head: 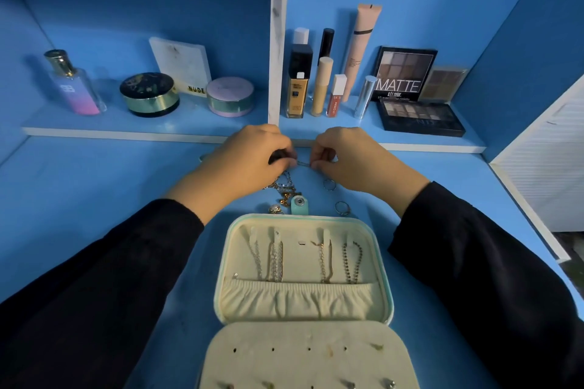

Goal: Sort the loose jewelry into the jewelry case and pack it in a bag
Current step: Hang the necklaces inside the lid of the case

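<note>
The open jewelry case [384, 268], teal outside and cream inside, lies on the blue desk in front of me. Several chains hang on hooks in its lid above an elastic pocket, and small earrings sit on the near flap [303, 357]. Beyond the case my left hand [252, 156] and my right hand [347, 158] pinch the two ends of a thin chain [304, 163] between their fingertips. A tangle of loose chains [284, 188] lies under my left hand. Loose rings [329, 185] [342, 208] [275, 208] lie near the case's snap tab [299, 204].
A low shelf [126, 131] runs behind my hands with a perfume bottle [74, 85], two round compacts [150, 95] [230, 96], foundation bottles, tubes and eyeshadow palettes [420, 118]. A white upright divider [278, 41] splits the shelf. A white panel [543, 167] stands at the right.
</note>
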Motion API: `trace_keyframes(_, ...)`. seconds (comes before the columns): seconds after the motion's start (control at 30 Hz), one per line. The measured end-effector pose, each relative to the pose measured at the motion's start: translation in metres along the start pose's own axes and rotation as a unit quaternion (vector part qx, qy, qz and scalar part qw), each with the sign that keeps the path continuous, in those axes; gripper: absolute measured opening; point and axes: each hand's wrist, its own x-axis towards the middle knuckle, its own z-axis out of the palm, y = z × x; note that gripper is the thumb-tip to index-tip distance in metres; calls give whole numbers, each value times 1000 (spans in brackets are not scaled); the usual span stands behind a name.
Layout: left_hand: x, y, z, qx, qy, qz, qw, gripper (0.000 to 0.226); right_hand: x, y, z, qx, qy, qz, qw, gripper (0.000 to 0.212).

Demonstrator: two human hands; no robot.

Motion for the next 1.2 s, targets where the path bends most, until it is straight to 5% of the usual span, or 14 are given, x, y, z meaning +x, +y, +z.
trace_keyframes(0.2,-1,1,1,-12,6,-7,1000,7,0,-1,8,-25,-20,-9,999,7)
trace_keyframes(0.53,-1,2,1,-83,5,-6,997,4,-4,-4,-9,155,24,23,987,15)
trace_keyframes(1.2,3,17,-34,-107,120,37,986,3,-6,-13,-4,220,64,-7,973,10)
